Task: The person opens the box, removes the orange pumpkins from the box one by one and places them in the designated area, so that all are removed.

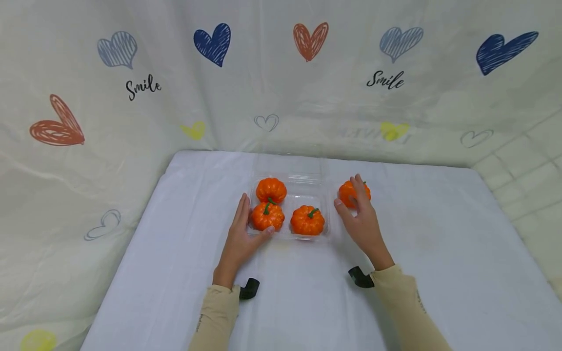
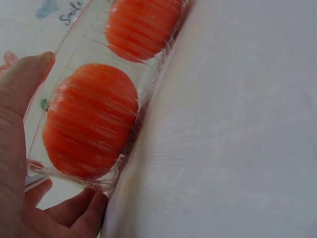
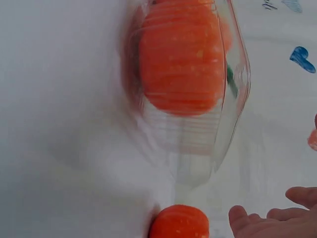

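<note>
A clear plastic clamshell container [image 1: 305, 199] lies on the table with its lid raised at the back. Inside are a back-left pumpkin [image 1: 270, 189], a front-left pumpkin [image 1: 263, 217] and a front-right pumpkin [image 1: 307, 222], all small and orange with green stems. My left hand [image 1: 234, 246] holds the container's front left corner, its thumb over the front rim and fingers along the left side. To the right of the container sits a loose pumpkin [image 1: 346, 191]. My right hand [image 1: 364, 229] hovers by it with spread fingers, which partly hide it; the right wrist view shows a gap between them.
A white cloth [image 1: 175, 234] covers the table. Behind it hangs a pale curtain [image 1: 263, 87] printed with hearts and "Smile". The transparent lid [image 1: 287, 165] leans up near the table's back edge.
</note>
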